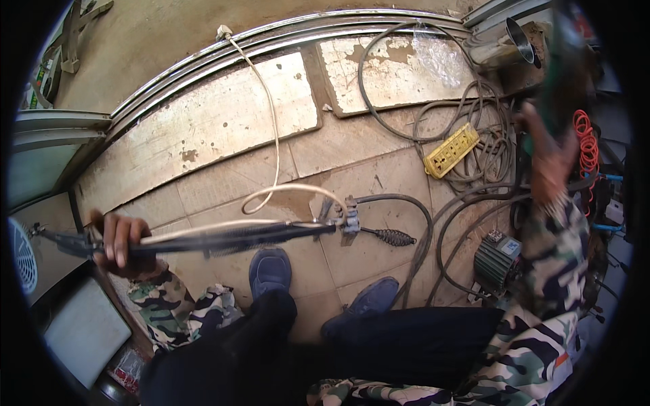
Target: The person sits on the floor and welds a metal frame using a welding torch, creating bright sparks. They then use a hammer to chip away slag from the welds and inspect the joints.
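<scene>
My left hand [123, 243] is closed around a long, dark, ribbed bar [244, 241], held level above the floor at left and smeared by motion. A cream cable [271, 128] loops down from a plug [224, 32] on the far ledge and runs beside the bar. At the bar's right end is a grey metal piece [349, 220]; whether they are joined is unclear. Just beyond lies a coil-spring handle [396, 237]. My right hand [552, 159] reaches far right beside a dark green object [560, 81]. Blur hides its grip and the object's kind.
A yellow power strip [451, 150] lies among coiled dark cables [487, 135]. Nearer me stands a green finned motor-like unit [497, 260]. A red coiled hose [586, 149] hangs at right. Metal door tracks [291, 27] cross the far side. A grey-white panel [88, 328] is at lower left.
</scene>
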Action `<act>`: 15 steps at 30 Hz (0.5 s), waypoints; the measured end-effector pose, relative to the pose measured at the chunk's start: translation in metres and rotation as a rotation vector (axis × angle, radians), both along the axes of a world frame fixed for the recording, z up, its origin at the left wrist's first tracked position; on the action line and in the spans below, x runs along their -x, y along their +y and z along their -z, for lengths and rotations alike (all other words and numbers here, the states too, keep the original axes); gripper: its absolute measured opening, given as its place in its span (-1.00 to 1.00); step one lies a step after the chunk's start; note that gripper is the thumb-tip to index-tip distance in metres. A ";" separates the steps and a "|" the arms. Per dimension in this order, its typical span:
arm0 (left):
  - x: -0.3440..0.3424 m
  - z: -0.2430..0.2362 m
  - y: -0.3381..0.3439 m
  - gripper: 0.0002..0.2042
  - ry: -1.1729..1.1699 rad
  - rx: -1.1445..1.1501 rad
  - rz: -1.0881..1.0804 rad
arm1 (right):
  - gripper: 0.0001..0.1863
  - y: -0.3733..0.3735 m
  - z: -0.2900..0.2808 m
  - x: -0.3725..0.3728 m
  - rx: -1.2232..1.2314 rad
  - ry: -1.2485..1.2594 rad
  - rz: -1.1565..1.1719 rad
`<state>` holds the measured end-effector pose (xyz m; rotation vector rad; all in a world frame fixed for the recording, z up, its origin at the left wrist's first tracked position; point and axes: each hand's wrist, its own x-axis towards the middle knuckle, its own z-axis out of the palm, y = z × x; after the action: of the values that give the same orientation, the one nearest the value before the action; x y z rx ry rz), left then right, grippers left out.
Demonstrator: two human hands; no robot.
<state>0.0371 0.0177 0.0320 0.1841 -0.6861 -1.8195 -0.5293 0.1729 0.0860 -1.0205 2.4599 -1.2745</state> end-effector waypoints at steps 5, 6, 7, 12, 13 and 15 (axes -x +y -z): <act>0.015 0.012 -0.017 -0.34 0.194 -0.226 -0.076 | -0.63 0.081 -0.103 0.001 -0.048 -0.483 -0.176; 0.002 0.021 -0.026 -0.36 0.226 -0.228 -0.079 | -0.72 0.095 -0.090 -0.005 0.080 -0.303 -0.109; -0.011 0.012 -0.025 -0.39 0.214 -0.219 -0.113 | -0.72 0.099 -0.078 -0.006 0.101 -0.213 -0.068; -0.040 0.035 -0.042 -0.58 0.157 -0.222 -0.255 | -0.64 0.128 -0.085 0.002 -0.051 -0.094 0.090; -0.033 0.046 -0.041 -0.60 0.153 -0.238 -0.249 | -0.61 0.127 -0.098 -0.003 -0.115 -0.128 0.111; -0.025 0.058 -0.035 -0.62 0.195 -0.245 -0.238 | -0.58 0.121 -0.108 -0.026 -0.110 -0.206 0.168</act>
<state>0.0620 -0.0171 -0.0260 0.2368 -0.2901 -1.6608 -0.5035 0.2937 0.1939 -0.6332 2.4654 -1.2072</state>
